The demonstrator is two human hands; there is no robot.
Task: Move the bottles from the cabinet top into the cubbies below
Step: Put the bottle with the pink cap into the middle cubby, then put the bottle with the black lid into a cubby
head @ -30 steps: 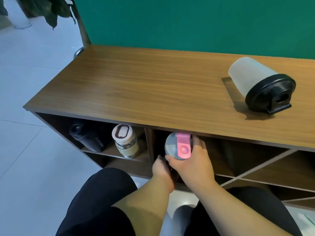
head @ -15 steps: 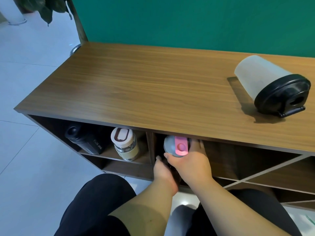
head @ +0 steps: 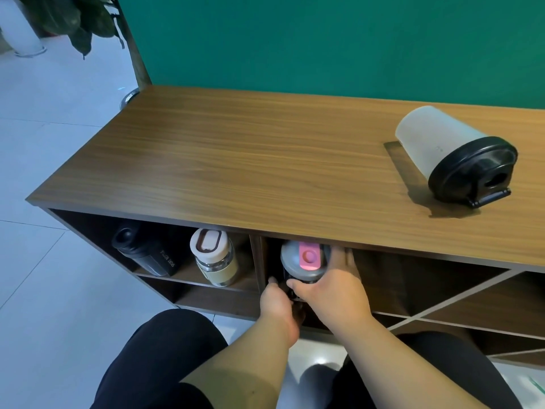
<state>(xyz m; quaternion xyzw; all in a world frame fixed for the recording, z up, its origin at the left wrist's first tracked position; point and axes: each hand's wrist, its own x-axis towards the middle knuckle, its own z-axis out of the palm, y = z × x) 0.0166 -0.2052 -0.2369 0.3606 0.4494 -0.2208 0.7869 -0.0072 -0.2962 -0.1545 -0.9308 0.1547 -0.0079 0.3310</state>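
Both hands are gripping the grey bottle with the pink lid clasp (head: 303, 262) at the mouth of the middle cubby (head: 383, 278): the right hand (head: 330, 293) is wrapping its upper part, and the left hand (head: 277, 305) is clasping lower down. A white bottle with a black lid (head: 454, 154) is sitting on the cabinet top (head: 236, 160), well apart to the right, while a black bottle (head: 144, 252) and a cream-capped bottle (head: 215, 258) are occupying the left cubby (head: 88, 228).

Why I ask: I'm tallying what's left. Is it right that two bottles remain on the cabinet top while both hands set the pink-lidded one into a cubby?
Not quite: the head view shows only one, the white bottle, on the cabinet top. Both the left hand and right hand hold the pink-lidded bottle.
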